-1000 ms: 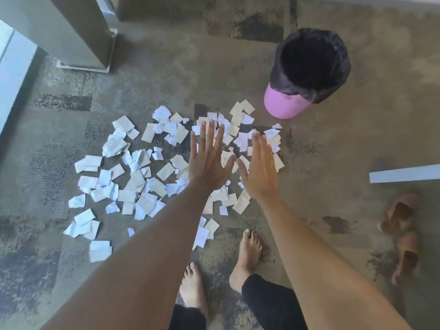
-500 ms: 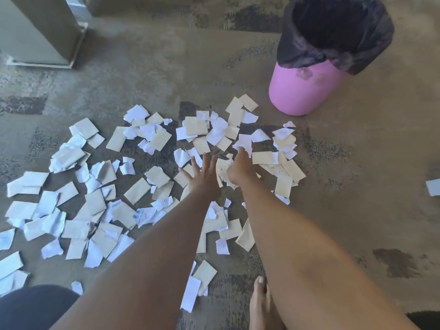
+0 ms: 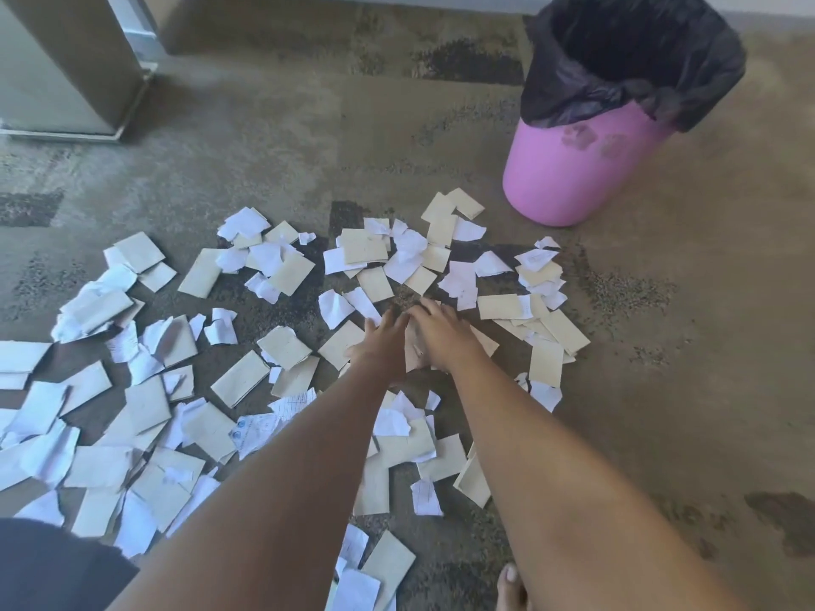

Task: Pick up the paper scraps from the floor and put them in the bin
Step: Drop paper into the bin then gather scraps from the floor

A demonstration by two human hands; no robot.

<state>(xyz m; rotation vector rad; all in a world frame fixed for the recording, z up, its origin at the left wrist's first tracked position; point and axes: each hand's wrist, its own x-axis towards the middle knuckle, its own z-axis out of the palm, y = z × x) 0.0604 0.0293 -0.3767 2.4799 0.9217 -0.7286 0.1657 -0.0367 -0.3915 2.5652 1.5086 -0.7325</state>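
Note:
Several white and beige paper scraps [image 3: 240, 383] lie scattered over the mottled floor, from the far left to just below the bin. The pink bin [image 3: 573, 178], lined with a black bag [image 3: 569, 94], stands at the upper right, its mouth uncovered. My left hand [image 3: 380, 348] and my right hand [image 3: 443, 335] are down on the floor in the middle of the pile, side by side and touching. A small bunch of scraps [image 3: 414, 352] is pinched between them. What lies under the palms is hidden.
A metal cabinet base [image 3: 66, 81] stands at the upper left. My bare foot [image 3: 511, 586] is at the bottom edge, and a dark trouser knee [image 3: 48, 566] at the bottom left. Bare floor lies to the right, between the pile and the bin.
The view has dropped closer to the floor. Both hands went from spread above the pile down onto it and closed in against each other, gathering scraps between them.

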